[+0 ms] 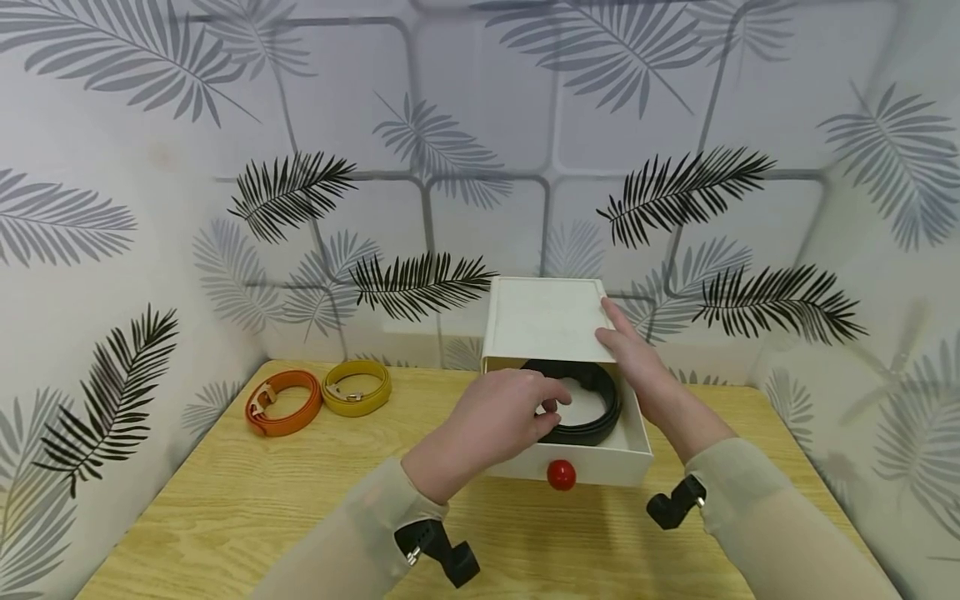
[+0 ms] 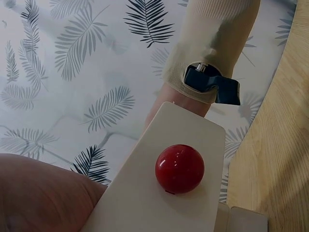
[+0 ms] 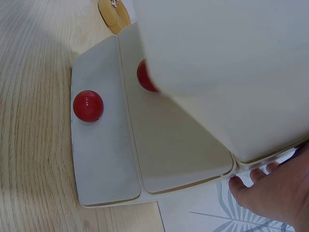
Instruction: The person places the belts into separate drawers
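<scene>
A white cabinet (image 1: 551, 321) stands on the table with its top drawer (image 1: 622, 471) pulled out. Inside that drawer lies a coiled black belt (image 1: 611, 408). My left hand (image 1: 498, 417) hovers over the drawer's left front, fingers loosely bent and a gap showing between thumb and forefinger. It covers the left part of the belt. On the drawer front sits a red knob (image 1: 561, 475), seen close in the left wrist view. My right hand (image 1: 637, 362) rests against the cabinet's right side; in the right wrist view its fingertips (image 3: 237, 185) touch the side edge.
Left of the cabinet, a coiled orange belt (image 1: 296, 421) and a coiled yellow belt (image 1: 367, 400) lie side by side on the wooden table (image 1: 300, 508). Lower drawers (image 3: 99, 159) with red knobs are closed beneath the open one. Leaf-patterned walls (image 1: 480, 108) surround the table.
</scene>
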`<state>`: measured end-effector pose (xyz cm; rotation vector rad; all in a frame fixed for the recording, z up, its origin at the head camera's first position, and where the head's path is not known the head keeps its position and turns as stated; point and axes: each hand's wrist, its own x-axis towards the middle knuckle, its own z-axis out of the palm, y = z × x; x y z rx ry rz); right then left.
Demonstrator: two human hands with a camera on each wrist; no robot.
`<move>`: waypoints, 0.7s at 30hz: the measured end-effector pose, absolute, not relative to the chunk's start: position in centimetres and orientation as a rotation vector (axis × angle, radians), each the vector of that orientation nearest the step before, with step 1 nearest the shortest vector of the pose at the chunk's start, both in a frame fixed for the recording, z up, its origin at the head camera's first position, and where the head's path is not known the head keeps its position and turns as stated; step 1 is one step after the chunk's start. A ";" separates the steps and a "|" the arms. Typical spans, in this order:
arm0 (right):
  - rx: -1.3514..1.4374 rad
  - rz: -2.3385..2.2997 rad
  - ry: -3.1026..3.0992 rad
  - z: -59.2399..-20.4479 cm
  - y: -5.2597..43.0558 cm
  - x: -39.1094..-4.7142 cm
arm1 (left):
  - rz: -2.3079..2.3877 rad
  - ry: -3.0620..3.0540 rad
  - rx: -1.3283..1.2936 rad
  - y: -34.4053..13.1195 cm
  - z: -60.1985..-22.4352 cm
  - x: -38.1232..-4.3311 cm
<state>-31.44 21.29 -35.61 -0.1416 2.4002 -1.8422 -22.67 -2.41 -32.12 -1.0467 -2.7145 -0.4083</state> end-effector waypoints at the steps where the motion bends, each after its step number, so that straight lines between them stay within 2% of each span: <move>1: -0.138 -1.840 2.400 -35.6 21.3 -31.4 | -0.417 -2.716 -1.043 -2.4 -32.1 -22.7; 21: -0.147 -1.828 2.405 -35.5 21.3 -31.3 | -0.661 -2.572 -0.974 -2.8 -32.0 -20.5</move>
